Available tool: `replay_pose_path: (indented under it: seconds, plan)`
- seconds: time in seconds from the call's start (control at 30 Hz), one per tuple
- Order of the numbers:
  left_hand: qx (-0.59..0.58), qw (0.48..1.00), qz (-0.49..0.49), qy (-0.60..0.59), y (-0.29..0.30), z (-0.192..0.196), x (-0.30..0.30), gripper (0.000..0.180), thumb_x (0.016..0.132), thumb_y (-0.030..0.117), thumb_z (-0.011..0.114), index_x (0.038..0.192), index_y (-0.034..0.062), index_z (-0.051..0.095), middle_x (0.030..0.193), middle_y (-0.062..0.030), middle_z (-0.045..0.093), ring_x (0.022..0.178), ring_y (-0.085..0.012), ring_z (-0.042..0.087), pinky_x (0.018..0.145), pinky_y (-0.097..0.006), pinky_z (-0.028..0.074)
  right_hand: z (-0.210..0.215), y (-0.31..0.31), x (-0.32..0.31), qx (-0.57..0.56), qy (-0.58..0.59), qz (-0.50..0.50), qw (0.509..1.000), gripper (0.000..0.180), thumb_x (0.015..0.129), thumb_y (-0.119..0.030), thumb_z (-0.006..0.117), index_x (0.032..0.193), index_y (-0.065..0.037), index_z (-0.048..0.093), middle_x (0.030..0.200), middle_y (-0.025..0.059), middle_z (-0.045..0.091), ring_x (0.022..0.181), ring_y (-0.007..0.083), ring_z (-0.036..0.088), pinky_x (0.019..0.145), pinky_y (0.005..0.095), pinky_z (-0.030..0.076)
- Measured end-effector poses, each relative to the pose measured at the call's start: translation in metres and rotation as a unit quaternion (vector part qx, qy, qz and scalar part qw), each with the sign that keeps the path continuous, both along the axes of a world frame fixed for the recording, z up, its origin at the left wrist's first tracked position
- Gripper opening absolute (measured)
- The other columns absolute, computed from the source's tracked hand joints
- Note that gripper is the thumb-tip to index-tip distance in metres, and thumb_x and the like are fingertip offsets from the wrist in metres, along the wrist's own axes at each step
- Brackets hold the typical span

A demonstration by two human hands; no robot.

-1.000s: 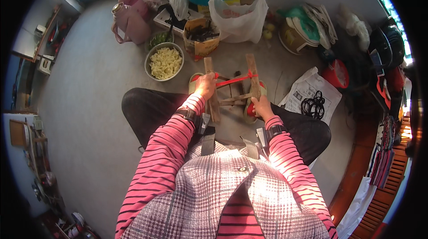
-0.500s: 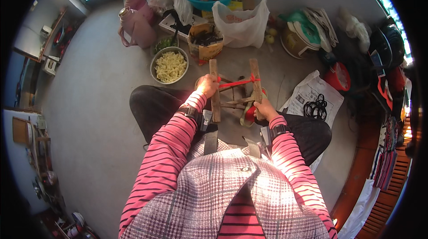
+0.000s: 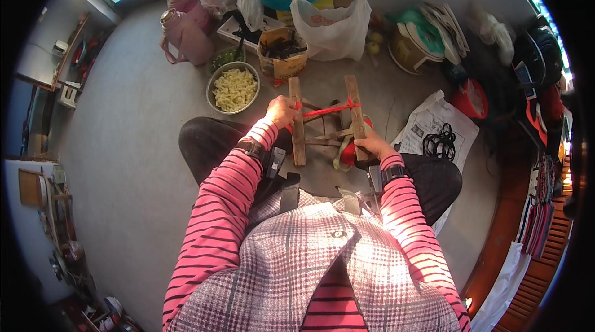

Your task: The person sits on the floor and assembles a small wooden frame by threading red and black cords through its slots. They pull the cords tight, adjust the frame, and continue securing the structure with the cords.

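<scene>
Head view: left hand grips red band at wooden frame; right hand clasps frame's lower end. Band taut, may snap or slip off, stinging fingers.

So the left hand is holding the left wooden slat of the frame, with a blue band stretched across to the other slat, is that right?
Not quite: the band is red, not blue. The head view shows the left hand on the left wooden slat, the band stretched to the other slat.

Bare floor lies open to the left — ahead, the bowl, paper bag and plastic bag crowd the frame.
</scene>
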State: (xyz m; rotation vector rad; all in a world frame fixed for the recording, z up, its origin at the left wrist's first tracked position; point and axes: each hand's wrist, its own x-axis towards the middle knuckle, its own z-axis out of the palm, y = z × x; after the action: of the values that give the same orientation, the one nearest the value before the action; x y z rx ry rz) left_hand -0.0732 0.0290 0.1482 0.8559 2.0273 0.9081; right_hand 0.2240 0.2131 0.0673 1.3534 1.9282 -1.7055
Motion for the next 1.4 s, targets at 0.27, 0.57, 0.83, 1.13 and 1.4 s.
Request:
replay_pose_path:
  seconds: [0.27, 0.57, 0.83, 1.13, 1.4]
  plan:
    - [-0.032, 0.995, -0.063, 0.068, 0.006, -0.009, -0.002, 0.014, 0.067, 0.011, 0.069, 0.078, 0.0021, 0.071, 0.071, -0.0179, 0.066, 0.072, -0.0314, 0.068, 0.067, -0.039, 0.054, 0.014, -0.002, -0.001, -0.001, -0.017, 0.002, 1.000, 0.040, 0.084, -0.020, 0.073, 0.113, 0.005, 0.063, 0.098, 0.0158, 0.069, 0.085, 0.0248, 0.066, 0.077, 0.0395, 0.052]
    - [0.055, 0.995, 0.040, -0.070, -0.008, -0.012, -0.001, 0.011, 0.079, 0.009, 0.063, 0.078, -0.0009, 0.067, 0.065, -0.0106, 0.066, 0.055, -0.0200, 0.064, 0.059, -0.033, 0.053, 0.045, -0.010, -0.005, 0.026, -0.022, 0.018, 0.999, 0.029, 0.086, -0.017, 0.069, 0.107, 0.003, 0.065, 0.089, 0.0134, 0.071, 0.077, 0.0230, 0.069, 0.072, 0.0356, 0.055]
    - [0.029, 0.998, 0.015, -0.048, -0.008, -0.006, -0.001, 0.009, 0.080, 0.005, 0.064, 0.076, -0.0035, 0.066, 0.064, -0.0086, 0.066, 0.054, -0.0150, 0.064, 0.054, -0.030, 0.052, 0.050, 0.005, -0.008, 0.258, -0.078, 0.029, 0.963, 0.032, 0.083, -0.027, 0.068, 0.095, 0.002, 0.067, 0.091, 0.0203, 0.068, 0.084, 0.0340, 0.066, 0.073, 0.0425, 0.052]
    - [0.007, 0.999, 0.003, -0.050, -0.005, -0.010, -0.003, 0.009, 0.079, 0.004, 0.065, 0.073, -0.0031, 0.065, 0.063, -0.0093, 0.066, 0.054, -0.0143, 0.064, 0.052, -0.029, 0.052, 0.036, 0.016, -0.005, 0.354, -0.045, -0.069, 0.932, 0.025, 0.087, -0.028, 0.060, 0.091, -0.004, 0.066, 0.088, 0.0186, 0.069, 0.090, 0.0403, 0.065, 0.078, 0.0468, 0.051]
    - [0.039, 0.992, 0.042, -0.116, 0.001, -0.009, 0.003, 0.009, 0.083, 0.005, 0.064, 0.079, -0.0020, 0.068, 0.066, -0.0073, 0.066, 0.056, -0.0126, 0.063, 0.054, -0.028, 0.051, 0.072, -0.004, -0.031, 0.447, 0.047, -0.120, 0.885, 0.013, 0.087, -0.020, 0.061, 0.089, -0.008, 0.064, 0.083, 0.0135, 0.069, 0.080, 0.0355, 0.067, 0.070, 0.0434, 0.052]
